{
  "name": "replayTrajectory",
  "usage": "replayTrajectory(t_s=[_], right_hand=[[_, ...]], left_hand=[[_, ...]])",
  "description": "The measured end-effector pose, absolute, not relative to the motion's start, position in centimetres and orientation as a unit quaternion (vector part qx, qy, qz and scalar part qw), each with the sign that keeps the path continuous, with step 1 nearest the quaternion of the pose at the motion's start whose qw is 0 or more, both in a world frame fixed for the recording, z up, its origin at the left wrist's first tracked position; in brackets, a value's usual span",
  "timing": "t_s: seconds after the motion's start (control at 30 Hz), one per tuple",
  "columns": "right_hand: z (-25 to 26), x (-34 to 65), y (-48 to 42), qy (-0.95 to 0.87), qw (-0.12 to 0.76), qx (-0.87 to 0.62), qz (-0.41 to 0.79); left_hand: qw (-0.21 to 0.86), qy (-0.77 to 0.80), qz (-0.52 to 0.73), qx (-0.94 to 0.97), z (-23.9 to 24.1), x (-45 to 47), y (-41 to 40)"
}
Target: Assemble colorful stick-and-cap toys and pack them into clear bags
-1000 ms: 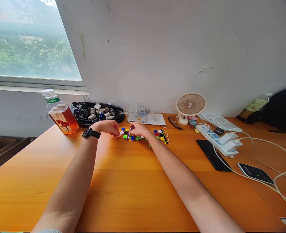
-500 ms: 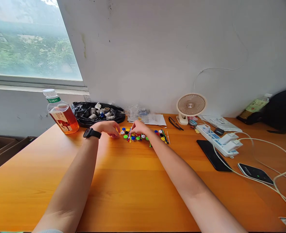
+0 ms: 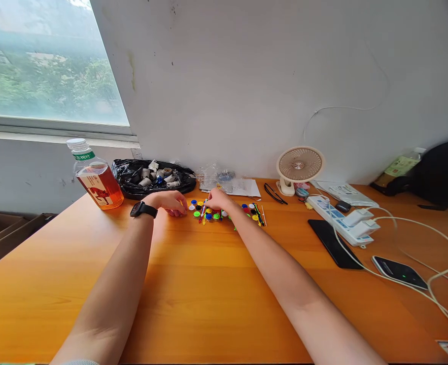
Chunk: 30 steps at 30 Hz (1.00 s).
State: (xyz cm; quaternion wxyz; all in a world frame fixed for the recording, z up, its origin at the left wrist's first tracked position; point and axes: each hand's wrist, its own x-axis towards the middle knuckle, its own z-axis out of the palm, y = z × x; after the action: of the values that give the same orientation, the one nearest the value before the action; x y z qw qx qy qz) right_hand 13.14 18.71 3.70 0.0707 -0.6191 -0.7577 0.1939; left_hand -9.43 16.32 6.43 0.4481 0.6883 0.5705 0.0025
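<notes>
Small round plastic pieces (image 3: 216, 216) in green, blue, yellow, white and black stand in a cluster at the back of the table, with thin coloured sticks among them. My right hand (image 3: 216, 197) reaches over the middle of this cluster, fingers pinched downward. What its fingertips hold is too small and partly covered to name. To the left of the cluster, my left hand (image 3: 174, 204) rests by the tabletop, fingers loosely curved and apart, with nothing visible in them. More thin sticks (image 3: 260, 215), dark, green and white, lie at the cluster's right end.
Behind my left hand sits a black plastic bag (image 3: 127, 187) with grey pipe fittings. A tall drink bottle (image 3: 100, 185) stands left. Clear packaging (image 3: 212, 177), black-handled tool (image 3: 275, 194), fan (image 3: 300, 165), power strip (image 3: 334, 218) with cables and a black tablet-like slab (image 3: 334, 243) are further right.
My left hand's fingers have shifted slightly, and my right hand has hardly moved. The pale stick seen by the right fingertips shows less, and red and yellow parts appear there.
</notes>
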Motion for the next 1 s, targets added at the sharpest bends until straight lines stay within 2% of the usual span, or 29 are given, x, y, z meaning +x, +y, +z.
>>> replayTrajectory(t_s=[0.7, 0.87, 1.0], right_hand=[[5.2, 12.4, 17.1, -0.761, 0.053, -0.626, 0.163], [6.2, 13.3, 14.9, -0.838, 0.098, -0.512, 0.163], [6.1, 13.7, 11.9, -0.931, 0.075, -0.336, 0.122]], left_hand=[[0.459, 0.567, 0.010, 0.684, 6.0, -9.6, 16.5], [0.462, 0.564, 0.012, 0.684, 6.6, -9.5, 16.2], [0.463, 0.563, 0.016, 0.684, 6.6, -9.6, 16.1]])
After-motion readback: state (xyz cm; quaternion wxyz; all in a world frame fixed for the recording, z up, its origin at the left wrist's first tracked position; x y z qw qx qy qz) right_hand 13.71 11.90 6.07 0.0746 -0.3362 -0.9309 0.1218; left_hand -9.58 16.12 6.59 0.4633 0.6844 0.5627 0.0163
